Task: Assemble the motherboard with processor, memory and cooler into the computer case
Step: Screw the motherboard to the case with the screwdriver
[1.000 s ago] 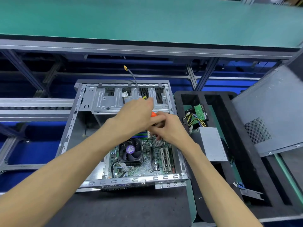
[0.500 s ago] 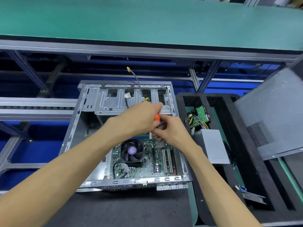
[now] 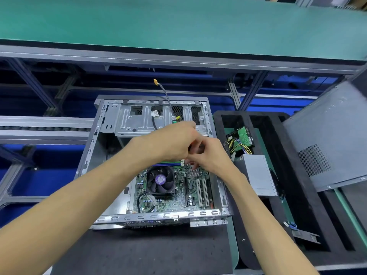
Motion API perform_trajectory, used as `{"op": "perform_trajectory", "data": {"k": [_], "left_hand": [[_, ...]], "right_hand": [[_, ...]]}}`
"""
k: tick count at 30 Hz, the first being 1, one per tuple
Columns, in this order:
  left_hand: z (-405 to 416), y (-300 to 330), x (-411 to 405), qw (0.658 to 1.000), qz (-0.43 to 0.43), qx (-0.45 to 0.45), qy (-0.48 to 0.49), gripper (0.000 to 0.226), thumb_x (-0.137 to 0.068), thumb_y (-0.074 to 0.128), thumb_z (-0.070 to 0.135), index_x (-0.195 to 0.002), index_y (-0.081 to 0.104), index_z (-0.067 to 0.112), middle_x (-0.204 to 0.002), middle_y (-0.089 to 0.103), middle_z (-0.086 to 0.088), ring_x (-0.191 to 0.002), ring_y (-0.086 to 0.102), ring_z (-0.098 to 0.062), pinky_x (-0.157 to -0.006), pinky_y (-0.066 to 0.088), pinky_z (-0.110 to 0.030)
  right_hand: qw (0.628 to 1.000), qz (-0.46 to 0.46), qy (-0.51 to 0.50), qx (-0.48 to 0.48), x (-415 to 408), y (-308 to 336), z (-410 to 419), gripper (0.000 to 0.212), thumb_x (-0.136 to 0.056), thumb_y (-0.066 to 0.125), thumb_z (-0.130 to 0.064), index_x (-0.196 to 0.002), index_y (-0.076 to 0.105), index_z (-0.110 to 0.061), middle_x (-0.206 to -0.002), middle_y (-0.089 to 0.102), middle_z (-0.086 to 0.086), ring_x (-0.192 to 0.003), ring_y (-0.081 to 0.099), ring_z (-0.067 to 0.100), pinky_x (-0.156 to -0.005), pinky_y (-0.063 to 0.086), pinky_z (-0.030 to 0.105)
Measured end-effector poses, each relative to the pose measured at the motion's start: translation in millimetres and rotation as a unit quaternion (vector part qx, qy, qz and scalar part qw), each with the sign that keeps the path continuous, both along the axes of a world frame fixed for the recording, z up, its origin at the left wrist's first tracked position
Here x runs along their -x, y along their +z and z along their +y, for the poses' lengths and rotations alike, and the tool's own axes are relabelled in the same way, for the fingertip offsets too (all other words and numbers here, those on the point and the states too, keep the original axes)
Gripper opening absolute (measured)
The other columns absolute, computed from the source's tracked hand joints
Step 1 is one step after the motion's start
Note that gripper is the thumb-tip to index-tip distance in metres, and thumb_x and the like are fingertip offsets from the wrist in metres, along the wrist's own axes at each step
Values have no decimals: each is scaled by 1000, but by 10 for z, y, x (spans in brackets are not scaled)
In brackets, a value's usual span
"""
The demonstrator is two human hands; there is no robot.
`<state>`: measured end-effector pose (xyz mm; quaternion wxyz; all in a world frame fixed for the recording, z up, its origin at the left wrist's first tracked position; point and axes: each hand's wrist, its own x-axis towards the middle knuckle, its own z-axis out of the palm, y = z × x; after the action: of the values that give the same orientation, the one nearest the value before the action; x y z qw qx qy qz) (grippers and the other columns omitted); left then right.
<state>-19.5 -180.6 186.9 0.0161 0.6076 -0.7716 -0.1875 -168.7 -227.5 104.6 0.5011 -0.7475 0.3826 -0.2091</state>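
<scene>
The open metal computer case (image 3: 158, 215) lies flat on a black mat. Inside it sits the green motherboard (image 3: 178, 199), with a black cooler fan (image 3: 160, 180) on it and memory sticks (image 3: 168, 163) just beyond. My left hand (image 3: 172, 141) is curled shut over the board's far right corner. My right hand (image 3: 210, 155) meets it there, its fingers bent down toward the board. A small dark part (image 3: 194, 148) shows between the two hands; the rest of it is hidden.
A grey cable with a yellow plug (image 3: 155, 81) sticks up from the drive cage (image 3: 143, 120). To the right, a black foam tray (image 3: 309, 215) holds a power supply (image 3: 258, 175) and a drive with wires (image 3: 243, 135). The case side panel (image 3: 327, 135) leans at far right. A green shelf (image 3: 178, 26) overhangs.
The orange end that showed between my hands is now covered by my fingers. Both hands stay at the same spot, and my right fingers have dipped toward the board.
</scene>
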Motion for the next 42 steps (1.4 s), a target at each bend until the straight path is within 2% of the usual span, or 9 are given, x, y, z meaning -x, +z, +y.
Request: {"op": "perform_trajectory", "data": {"k": [6, 8, 12, 17, 22, 28, 33, 38, 42], "left_hand": [[41, -29, 43, 980, -80, 119, 141, 47, -90, 53, 60, -96, 37, 16, -78, 48, -2, -71, 51, -29, -60, 36, -36], [16, -14, 34, 980, -89, 118, 132, 39, -94, 54, 52, -94, 41, 15, -75, 51, -4, -75, 52, -30, -60, 36, -36], [-22, 90, -16, 1000, 20, -1, -3, 17, -86, 60, 10, -102, 59, 16, -105, 53, -4, -94, 57, -25, -78, 48, -40], [10, 4, -1, 979, -102, 122, 131, 47, -90, 53, 60, -96, 46, 15, -76, 48, -2, -73, 53, -29, -62, 38, -35], [-37, 51, -62, 1000, 11, -10, 0, 20, -88, 60, 15, -107, 56, 21, -104, 56, -4, -94, 58, -25, -76, 48, -39], [-13, -53, -23, 980, -81, 144, 107, 45, -90, 53, 59, -95, 50, 15, -71, 45, 1, -72, 55, -30, -60, 37, -35], [-61, 24, -71, 999, 24, 16, -35, 17, -85, 60, 13, -100, 62, 20, -97, 52, 1, -90, 58, -23, -75, 49, -39], [11, -29, -20, 977, -98, 156, 111, 42, -92, 53, 56, -92, 45, 16, -80, 47, -4, -74, 52, -30, -63, 38, -35], [-36, 40, -67, 999, -7, 45, 29, 7, -92, 57, 21, -97, 58, 16, -95, 59, -6, -93, 59, -29, -75, 49, -38]], "right_hand": [[1000, -6, 4, 0, -20, -31, -9, 14, -78, 75, -35, -89, 67, -29, -68, 75, 3, -55, 72, 24, -51, 59, 39], [1000, -1, -2, -2, -19, -53, -15, 15, -81, 79, -30, -90, 67, -30, -69, 75, 3, -61, 74, 28, -57, 61, 46], [1000, 11, -14, 12, -13, -38, -2, 13, -82, 77, -24, -87, 66, -18, -70, 75, 1, -52, 71, 19, -46, 55, 29], [1000, 27, -8, 13, -22, -27, 2, 16, -85, 79, -31, -96, 69, -27, -70, 75, 0, -55, 72, 22, -57, 61, 39], [1000, 18, -13, 16, -36, -29, 21, 11, -81, 76, -26, -84, 65, -24, -65, 74, 3, -51, 70, 22, -49, 55, 27], [1000, 17, -4, 7, -43, -4, 39, 9, -86, 80, -23, -88, 72, -27, -63, 73, 4, -50, 69, 19, -49, 51, 22], [999, 39, -12, 17, -44, 7, 45, 13, -85, 77, -24, -84, 66, -17, -65, 74, 1, -50, 70, 17, -46, 53, 24], [1000, 24, -15, 11, -50, 17, 50, 11, -87, 79, -20, -93, 70, -18, -66, 74, 3, -53, 71, 20, -49, 55, 25], [1000, 20, -18, 10, -50, 20, 56, 15, -86, 80, -19, -88, 65, -20, -66, 74, 4, -50, 69, 20, -48, 53, 25]]}}
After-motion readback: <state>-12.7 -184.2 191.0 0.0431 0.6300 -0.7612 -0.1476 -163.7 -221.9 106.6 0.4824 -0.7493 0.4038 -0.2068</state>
